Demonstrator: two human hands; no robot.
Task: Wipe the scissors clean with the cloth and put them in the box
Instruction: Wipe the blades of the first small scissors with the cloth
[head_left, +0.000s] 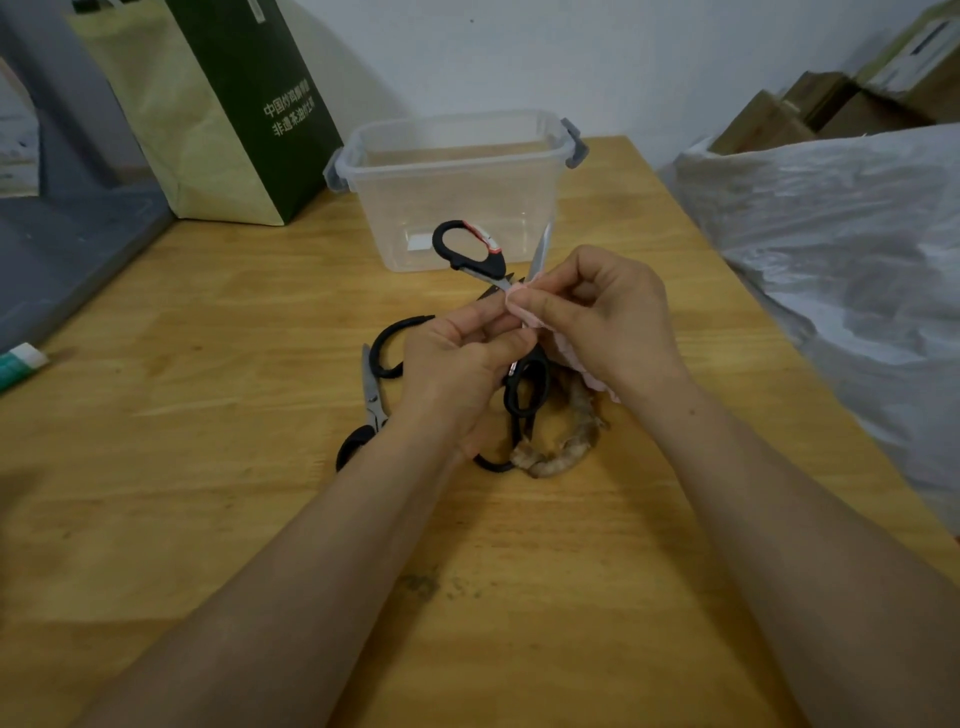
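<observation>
pink cloth (523, 313) in right hand (608, 319), black scissors (497, 264) in left hand (457, 369)

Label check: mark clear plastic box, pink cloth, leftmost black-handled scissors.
clear plastic box (415, 208): head view, front wall
pink cloth (519, 310): head view, fold between fingertips
leftmost black-handled scissors (370, 383): head view, grey blade

Box (457, 156) open-topped at upper centre, bare table (208, 519) across lower frame, loose scissors (371, 395) at centre left, bag (218, 119) upper left.

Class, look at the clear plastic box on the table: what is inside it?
Through the box wall only a small white patch shows; no scissors show inside. The held scissors cover part of its front, so that spot is hidden.
</observation>
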